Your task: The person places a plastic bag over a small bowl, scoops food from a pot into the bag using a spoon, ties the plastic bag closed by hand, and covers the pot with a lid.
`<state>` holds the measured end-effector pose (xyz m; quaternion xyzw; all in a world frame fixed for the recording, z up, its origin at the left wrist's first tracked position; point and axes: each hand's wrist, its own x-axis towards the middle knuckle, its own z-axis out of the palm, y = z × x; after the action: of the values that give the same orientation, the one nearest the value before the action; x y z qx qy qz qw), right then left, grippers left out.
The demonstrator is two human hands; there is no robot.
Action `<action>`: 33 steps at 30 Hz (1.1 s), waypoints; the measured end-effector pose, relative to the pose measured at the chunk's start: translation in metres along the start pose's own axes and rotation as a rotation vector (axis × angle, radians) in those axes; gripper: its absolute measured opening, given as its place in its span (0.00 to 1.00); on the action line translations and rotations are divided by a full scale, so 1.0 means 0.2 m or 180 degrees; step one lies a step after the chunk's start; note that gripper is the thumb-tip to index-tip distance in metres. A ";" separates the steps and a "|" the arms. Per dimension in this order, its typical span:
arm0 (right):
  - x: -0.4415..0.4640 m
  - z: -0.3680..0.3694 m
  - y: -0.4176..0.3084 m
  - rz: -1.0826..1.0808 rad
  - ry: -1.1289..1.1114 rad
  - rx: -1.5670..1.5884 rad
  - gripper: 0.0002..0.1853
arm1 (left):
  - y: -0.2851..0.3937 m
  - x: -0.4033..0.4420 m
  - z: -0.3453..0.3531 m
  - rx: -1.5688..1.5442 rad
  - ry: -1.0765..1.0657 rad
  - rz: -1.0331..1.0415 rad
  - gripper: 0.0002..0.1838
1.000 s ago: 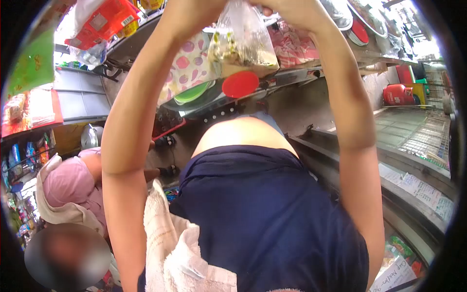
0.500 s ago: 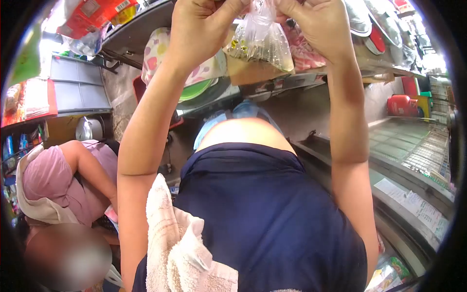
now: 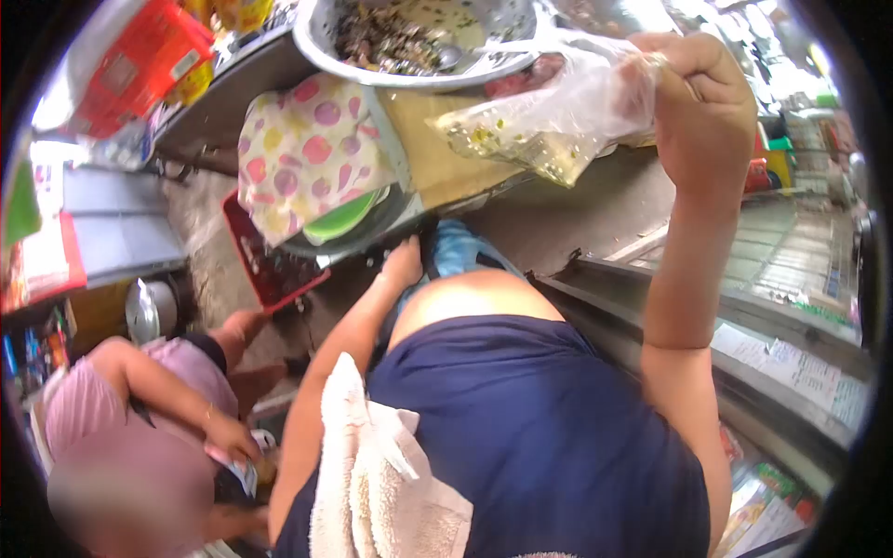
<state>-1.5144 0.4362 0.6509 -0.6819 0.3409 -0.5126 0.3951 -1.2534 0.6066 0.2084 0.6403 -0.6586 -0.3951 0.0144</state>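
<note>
My right hand [image 3: 702, 107] is closed round the gathered top of a clear plastic bag [image 3: 530, 130]. The bag hangs tilted to the left, with pale liquid and green bits in its bottom corner. Low at the table edge, my left hand [image 3: 405, 263] is beside my blue shorts, its fingers too small and blurred to read. Behind the bag stands a large metal bowl [image 3: 326, 58] of dark chopped food in liquid, with a ladle [image 3: 451, 58] in it. A brown board [image 3: 423, 158] lies under the bag.
A fruit-patterned cloth [image 3: 302, 139] covers part of a green plate [image 3: 346, 219] at the table's left. Below is a red crate [image 3: 249, 251]. A seated person [image 3: 167, 391] in pink is at lower left. A metal counter edge [image 3: 642, 307] runs along my right.
My left hand has let go of the bag and dropped to the table's front edge. My right hand has moved right and tilts the bag. The view has shifted, bringing the bowl into sight.
</note>
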 end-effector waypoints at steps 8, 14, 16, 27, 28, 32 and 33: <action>-0.10 -0.22 -0.24 -0.0238 0.0208 -0.0104 0.06 | -0.42 0.54 0.64 0.0065 0.0313 0.0004 0.18; -0.23 -0.39 -0.26 0.0126 0.0747 -0.0270 0.07 | -0.19 0.38 0.46 -0.0365 0.0589 0.0062 0.20; -0.28 -0.47 -0.28 0.0142 0.0968 -0.0270 0.07 | -0.14 0.36 0.39 -0.0189 0.0501 -0.0102 0.21; -0.45 -1.04 -0.37 0.0076 0.1964 -0.0688 0.04 | 1.09 -0.05 -0.55 -0.0441 0.0366 0.0619 0.19; -0.47 -1.11 -0.36 0.0131 0.2096 -0.0787 0.03 | 1.29 0.02 -0.60 -0.1107 0.0356 0.0719 0.20; -0.48 -1.40 -0.30 0.0172 0.2286 -0.0994 0.03 | 2.11 0.44 -0.68 -0.3967 -0.0370 0.0925 0.20; -0.47 -1.46 -0.29 0.0122 0.2268 -0.1026 0.03 | 2.31 0.51 -0.75 -0.4468 -0.0434 0.0841 0.20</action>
<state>-1.8173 0.4880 0.7091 -0.5080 0.5455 -0.6496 0.1493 -1.5779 0.3824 0.5108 0.3688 -0.3206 -0.7596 0.4293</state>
